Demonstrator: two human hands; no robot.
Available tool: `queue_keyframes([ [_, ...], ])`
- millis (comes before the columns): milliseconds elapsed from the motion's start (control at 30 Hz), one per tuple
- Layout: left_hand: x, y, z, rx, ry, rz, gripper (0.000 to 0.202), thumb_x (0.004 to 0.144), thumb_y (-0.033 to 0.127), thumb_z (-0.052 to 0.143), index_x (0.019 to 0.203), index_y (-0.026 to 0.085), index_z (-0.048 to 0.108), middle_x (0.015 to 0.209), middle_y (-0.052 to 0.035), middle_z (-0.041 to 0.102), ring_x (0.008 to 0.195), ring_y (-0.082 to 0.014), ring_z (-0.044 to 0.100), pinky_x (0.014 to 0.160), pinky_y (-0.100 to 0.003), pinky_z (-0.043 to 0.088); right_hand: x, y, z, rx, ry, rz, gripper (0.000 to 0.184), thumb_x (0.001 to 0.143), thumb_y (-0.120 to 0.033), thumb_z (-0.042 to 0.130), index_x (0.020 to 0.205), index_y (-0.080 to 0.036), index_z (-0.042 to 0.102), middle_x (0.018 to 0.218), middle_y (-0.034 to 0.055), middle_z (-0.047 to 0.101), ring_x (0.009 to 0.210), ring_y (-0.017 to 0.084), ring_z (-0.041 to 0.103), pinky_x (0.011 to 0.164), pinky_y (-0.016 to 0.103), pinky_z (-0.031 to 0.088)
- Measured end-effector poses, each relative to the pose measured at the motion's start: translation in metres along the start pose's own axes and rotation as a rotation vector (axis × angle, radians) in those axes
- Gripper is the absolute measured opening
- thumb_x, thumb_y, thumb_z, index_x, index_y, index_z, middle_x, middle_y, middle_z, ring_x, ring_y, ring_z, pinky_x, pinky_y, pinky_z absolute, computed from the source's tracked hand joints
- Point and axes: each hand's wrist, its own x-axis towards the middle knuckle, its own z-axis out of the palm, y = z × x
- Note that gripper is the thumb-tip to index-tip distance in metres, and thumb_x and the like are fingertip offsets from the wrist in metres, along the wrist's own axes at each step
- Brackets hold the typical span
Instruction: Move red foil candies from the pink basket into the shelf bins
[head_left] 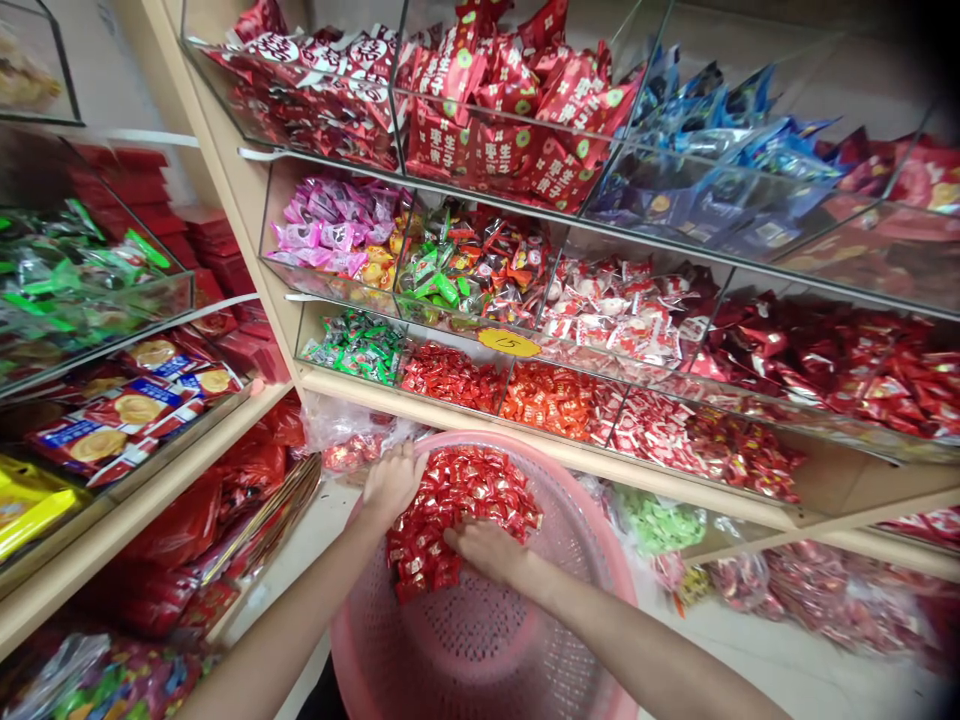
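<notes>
Your left fingers (406, 464) clasp the pink basket (611, 545); right fingers (469, 540) touch red candies (491, 485), grasp unclear; a stocked shelf (360, 393) crowds the far rim.

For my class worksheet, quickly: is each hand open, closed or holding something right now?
Left hand: at the pink basket rim; grip cannot be told.
Right hand: among red-wrapped sweets; holding any cannot be told.

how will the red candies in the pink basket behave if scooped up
The red candies would probably slide over one another, since their wrappers look shiny. Heaped as small, separate pieces in the pink basket, they'd likely shift and spill rather than lift together.
</notes>
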Motion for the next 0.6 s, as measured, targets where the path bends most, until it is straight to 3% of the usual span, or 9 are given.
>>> queue_keyframes([
  [167,0.000,0.000,0.002,0.020,0.024,0.014,0.052,0.090,0.045,0.014,0.108,0.012,0.050,0.097,-0.0128,0.062,0.088,-0.0243,0.060,0.075,-0.036,0.046,0.005,0.001,0.013,-0.072,0.100,0.015,0.020,0.082,-0.009,0.046,0.100,-0.014,0.052,0.090,0.0088,0.062,0.083,0.018,0.059,0.066,0.027,0.046],
  [300,0.000,0.000,0.002,0.031,0.020,0.009,0.051,0.090,0.044,0.016,0.111,0.012,0.050,0.097,-0.0126,0.062,0.089,-0.0244,0.060,0.075,-0.035,0.046,0.005,0.000,0.013,-0.053,0.108,0.023,0.020,0.082,-0.009,0.045,0.099,-0.015,0.052,0.091,0.0090,0.061,0.083,0.018,0.058,0.066,0.027,0.044],
  [500,0.000,0.000,-0.001,-0.002,-0.013,-0.016,0.051,0.090,0.044,0.017,0.113,0.011,0.049,0.101,-0.0140,0.061,0.093,-0.0228,0.059,0.077,-0.033,0.045,-0.002,0.016,-0.010,0.281,0.052,0.049,0.012,0.078,-0.017,0.055,0.091,-0.018,0.054,0.091,0.0041,0.062,0.078,0.016,0.056,0.064,0.024,0.040],
  [600,0.000,0.001,-0.002,-0.010,-0.018,-0.014,0.050,0.090,0.044,0.017,0.114,0.012,0.048,0.102,-0.0138,0.061,0.093,-0.0226,0.059,0.078,-0.034,0.045,-0.006,0.030,-0.017,0.415,0.092,0.117,0.010,0.078,-0.023,0.058,0.086,-0.018,0.053,0.088,0.0020,0.061,0.074,0.014,0.053,0.062,0.022,0.038],
])
